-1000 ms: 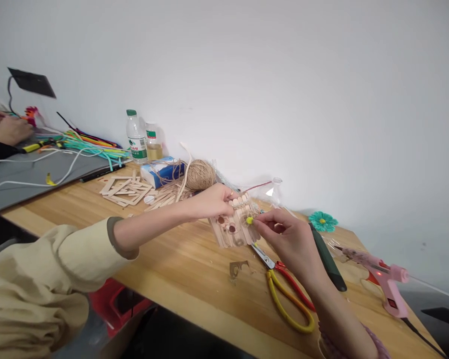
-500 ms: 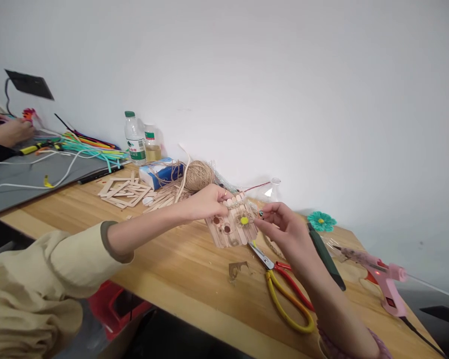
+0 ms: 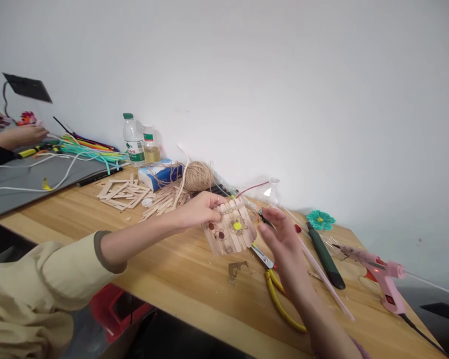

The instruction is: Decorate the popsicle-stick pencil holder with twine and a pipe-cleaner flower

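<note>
My left hand (image 3: 204,209) pinches the upper left edge of a craft-stick panel (image 3: 230,238) above the table. On the panel's front are a twine flower with a yellow centre (image 3: 238,226) and small dark red-brown round pieces (image 3: 221,235). Just right of the panel, my right hand (image 3: 280,237) is apart from it, thumb and fingers spread, with nothing visible between them. A dark slim object (image 3: 265,219) shows behind its fingertips; what it is, I cannot tell. Beneath my hands lie scissors with yellow handles (image 3: 280,301), partly covered by my right forearm.
A pink glue gun (image 3: 383,274), a dark green cutter (image 3: 325,257) and a teal flower (image 3: 321,220) are at right. Behind are a twine ball (image 3: 198,176), loose craft sticks (image 3: 125,192) and a bottle (image 3: 133,142). Another person's hands (image 3: 20,135) work at far left.
My right hand has drawn back from the panel's right edge, its fingers spreading. The panel, still in my left hand, has shifted slightly left and down.
</note>
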The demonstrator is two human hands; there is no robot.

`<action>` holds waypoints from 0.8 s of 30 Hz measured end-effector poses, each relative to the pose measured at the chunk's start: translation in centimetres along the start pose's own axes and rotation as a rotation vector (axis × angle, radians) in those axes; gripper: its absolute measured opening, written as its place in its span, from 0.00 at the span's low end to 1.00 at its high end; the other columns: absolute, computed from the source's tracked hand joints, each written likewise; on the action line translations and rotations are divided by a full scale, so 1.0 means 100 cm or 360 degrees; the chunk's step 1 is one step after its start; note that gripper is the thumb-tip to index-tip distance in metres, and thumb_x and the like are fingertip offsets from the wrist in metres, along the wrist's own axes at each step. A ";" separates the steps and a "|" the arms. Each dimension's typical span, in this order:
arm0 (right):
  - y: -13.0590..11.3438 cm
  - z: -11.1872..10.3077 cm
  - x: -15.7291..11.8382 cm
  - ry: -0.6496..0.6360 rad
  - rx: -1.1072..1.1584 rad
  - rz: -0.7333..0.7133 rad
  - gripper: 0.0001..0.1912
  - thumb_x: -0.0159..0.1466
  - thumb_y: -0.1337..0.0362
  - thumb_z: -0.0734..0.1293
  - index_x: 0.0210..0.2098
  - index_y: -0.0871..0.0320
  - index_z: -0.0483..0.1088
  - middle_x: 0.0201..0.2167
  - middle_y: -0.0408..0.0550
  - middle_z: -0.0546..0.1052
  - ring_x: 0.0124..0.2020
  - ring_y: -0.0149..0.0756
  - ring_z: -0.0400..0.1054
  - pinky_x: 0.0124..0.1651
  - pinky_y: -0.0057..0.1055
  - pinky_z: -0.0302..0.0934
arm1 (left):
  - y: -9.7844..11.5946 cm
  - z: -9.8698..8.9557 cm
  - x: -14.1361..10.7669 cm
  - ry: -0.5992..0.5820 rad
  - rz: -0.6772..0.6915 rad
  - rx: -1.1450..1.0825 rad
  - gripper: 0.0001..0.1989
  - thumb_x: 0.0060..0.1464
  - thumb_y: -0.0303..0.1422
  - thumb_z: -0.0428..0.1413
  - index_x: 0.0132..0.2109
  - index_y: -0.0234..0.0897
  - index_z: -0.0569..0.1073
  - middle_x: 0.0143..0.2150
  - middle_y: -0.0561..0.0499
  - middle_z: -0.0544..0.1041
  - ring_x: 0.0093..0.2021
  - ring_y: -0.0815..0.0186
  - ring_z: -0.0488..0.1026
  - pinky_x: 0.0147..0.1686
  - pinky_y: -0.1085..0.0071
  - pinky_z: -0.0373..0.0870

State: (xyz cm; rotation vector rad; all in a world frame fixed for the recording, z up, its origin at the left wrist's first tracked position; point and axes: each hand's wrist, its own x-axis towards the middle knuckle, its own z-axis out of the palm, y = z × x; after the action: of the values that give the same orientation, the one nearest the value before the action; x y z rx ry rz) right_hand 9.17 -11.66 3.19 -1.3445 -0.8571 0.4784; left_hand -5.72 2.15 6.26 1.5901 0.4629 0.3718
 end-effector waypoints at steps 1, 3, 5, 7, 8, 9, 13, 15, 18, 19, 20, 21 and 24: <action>0.006 0.003 -0.004 -0.0079 -0.0055 0.0013 0.32 0.46 0.54 0.75 0.47 0.54 0.63 0.53 0.53 0.67 0.56 0.48 0.58 0.58 0.51 0.50 | -0.001 0.000 -0.001 0.0004 0.0020 -0.0016 0.15 0.30 0.22 0.49 0.30 0.31 0.75 0.23 0.55 0.75 0.21 0.73 0.70 0.20 0.80 0.64; 0.016 0.008 -0.011 -0.0297 -0.0189 -0.0018 0.45 0.43 0.56 0.76 0.55 0.54 0.54 0.59 0.57 0.60 0.60 0.52 0.54 0.59 0.54 0.50 | -0.003 0.000 -0.003 0.0004 0.0062 -0.0048 0.16 0.31 0.22 0.50 0.31 0.32 0.75 0.24 0.55 0.76 0.22 0.73 0.70 0.22 0.80 0.64; 0.021 0.011 -0.015 -0.0470 -0.0326 -0.0135 0.45 0.48 0.58 0.74 0.58 0.54 0.48 0.58 0.58 0.61 0.58 0.51 0.57 0.57 0.52 0.55 | -0.004 0.000 -0.006 -0.0009 0.0092 -0.0080 0.15 0.32 0.22 0.50 0.32 0.32 0.74 0.25 0.55 0.76 0.24 0.72 0.71 0.25 0.79 0.66; 0.022 0.013 -0.017 -0.0477 -0.0469 -0.0307 0.41 0.52 0.62 0.72 0.59 0.53 0.47 0.55 0.56 0.63 0.56 0.49 0.61 0.56 0.50 0.57 | -0.003 0.000 -0.010 -0.0054 0.0124 -0.0101 0.14 0.33 0.23 0.53 0.33 0.33 0.74 0.28 0.54 0.78 0.28 0.69 0.73 0.29 0.76 0.69; 0.021 0.013 -0.017 -0.0426 -0.0550 -0.0408 0.40 0.52 0.63 0.71 0.59 0.53 0.48 0.55 0.55 0.62 0.55 0.48 0.61 0.56 0.50 0.58 | -0.001 0.000 -0.012 -0.0086 0.0151 -0.0078 0.14 0.35 0.23 0.55 0.35 0.33 0.74 0.31 0.52 0.78 0.32 0.67 0.74 0.32 0.74 0.70; 0.021 0.013 -0.017 -0.0366 -0.0637 -0.0517 0.41 0.52 0.64 0.71 0.59 0.54 0.47 0.56 0.56 0.61 0.56 0.48 0.60 0.56 0.49 0.57 | 0.000 0.000 -0.014 -0.0120 0.0182 -0.0027 0.15 0.36 0.24 0.57 0.37 0.33 0.74 0.34 0.51 0.79 0.35 0.66 0.75 0.35 0.72 0.71; 0.019 0.012 -0.020 -0.0227 -0.0878 -0.0882 0.44 0.54 0.65 0.71 0.62 0.55 0.43 0.57 0.59 0.57 0.58 0.50 0.55 0.56 0.50 0.58 | 0.007 0.001 -0.022 -0.0208 0.0249 0.0272 0.24 0.37 0.29 0.65 0.46 0.33 0.73 0.42 0.49 0.79 0.43 0.61 0.75 0.43 0.68 0.71; 0.018 0.013 -0.022 -0.0191 -0.0947 -0.1011 0.44 0.54 0.66 0.71 0.62 0.56 0.42 0.57 0.60 0.57 0.59 0.50 0.54 0.57 0.52 0.56 | 0.010 0.001 -0.024 -0.0196 0.0251 0.0374 0.26 0.36 0.31 0.67 0.46 0.33 0.73 0.42 0.49 0.79 0.44 0.60 0.75 0.44 0.67 0.70; 0.017 0.013 -0.023 -0.0139 -0.1016 -0.1149 0.44 0.55 0.67 0.70 0.63 0.57 0.41 0.57 0.60 0.57 0.59 0.50 0.53 0.58 0.52 0.55 | 0.011 0.002 -0.025 -0.0183 0.0287 0.0487 0.24 0.36 0.31 0.67 0.45 0.33 0.74 0.43 0.50 0.80 0.45 0.59 0.75 0.46 0.67 0.69; 0.016 0.014 -0.024 -0.0133 -0.1022 -0.1169 0.44 0.55 0.67 0.70 0.63 0.57 0.41 0.57 0.60 0.57 0.59 0.50 0.53 0.58 0.52 0.55 | 0.011 0.002 -0.025 -0.0188 0.0296 0.0511 0.23 0.37 0.31 0.67 0.44 0.33 0.75 0.42 0.51 0.80 0.45 0.60 0.75 0.46 0.67 0.69; 0.016 0.014 -0.024 -0.0132 -0.1024 -0.1177 0.45 0.55 0.67 0.70 0.64 0.56 0.40 0.57 0.60 0.56 0.59 0.50 0.53 0.57 0.52 0.56 | 0.011 0.002 -0.025 -0.0196 0.0301 0.0534 0.22 0.38 0.32 0.66 0.44 0.34 0.76 0.42 0.51 0.80 0.45 0.60 0.75 0.47 0.68 0.69; 0.015 0.014 -0.024 -0.0133 -0.1027 -0.1181 0.45 0.55 0.67 0.70 0.64 0.56 0.40 0.57 0.60 0.56 0.59 0.50 0.53 0.58 0.52 0.55 | 0.011 0.001 -0.025 -0.0204 0.0306 0.0563 0.19 0.39 0.32 0.66 0.42 0.34 0.76 0.41 0.51 0.80 0.44 0.60 0.75 0.47 0.68 0.69; 0.013 0.014 -0.025 -0.0147 -0.1032 -0.1180 0.45 0.56 0.67 0.70 0.64 0.55 0.40 0.57 0.60 0.56 0.59 0.51 0.53 0.58 0.52 0.55 | 0.010 -0.001 -0.026 -0.0211 0.0345 0.0660 0.18 0.40 0.34 0.65 0.41 0.34 0.77 0.42 0.51 0.80 0.45 0.60 0.75 0.48 0.68 0.68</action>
State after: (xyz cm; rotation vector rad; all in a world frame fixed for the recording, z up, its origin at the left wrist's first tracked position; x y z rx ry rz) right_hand 6.80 -12.33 1.25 -1.4494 -1.5802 -0.3549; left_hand -7.97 0.84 7.39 2.0637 0.2757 0.3455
